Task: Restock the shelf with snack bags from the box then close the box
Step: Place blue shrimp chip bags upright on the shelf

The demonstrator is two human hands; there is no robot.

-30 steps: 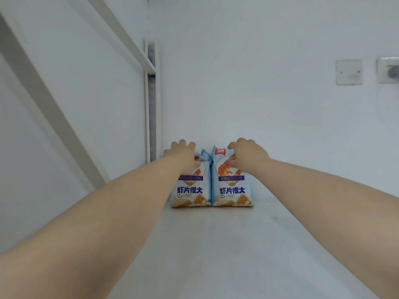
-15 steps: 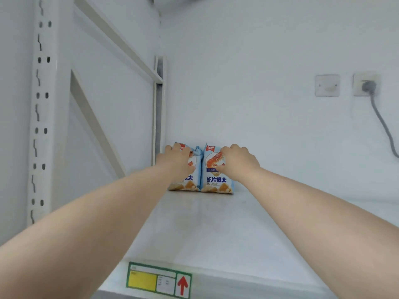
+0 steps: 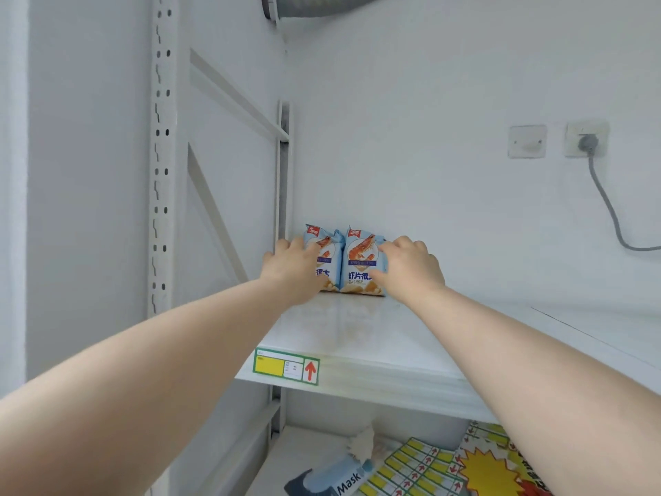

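Two light-blue snack bags with a prawn picture stand upright side by side at the back left of the white shelf [image 3: 357, 327]. My left hand [image 3: 289, 270] holds the left snack bag [image 3: 327, 245] by its left edge and hides much of its front. My right hand [image 3: 411, 270] holds the right snack bag [image 3: 361, 259] at its right side, with the thumb across the lower front. The box is out of view.
A perforated shelf upright [image 3: 161, 155] and diagonal braces stand on the left. A yellow price label [image 3: 286, 365] sits on the shelf's front edge. The lower shelf holds a mask pack [image 3: 343, 477] and label sheets [image 3: 418, 467]. A plugged wall socket [image 3: 586, 141] is at the back right.
The view has pulled back and down, bringing the shelf's front edge and lower shelf into sight. Both hands have slid from the bags' tops to their outer sides. The bags stay in place.
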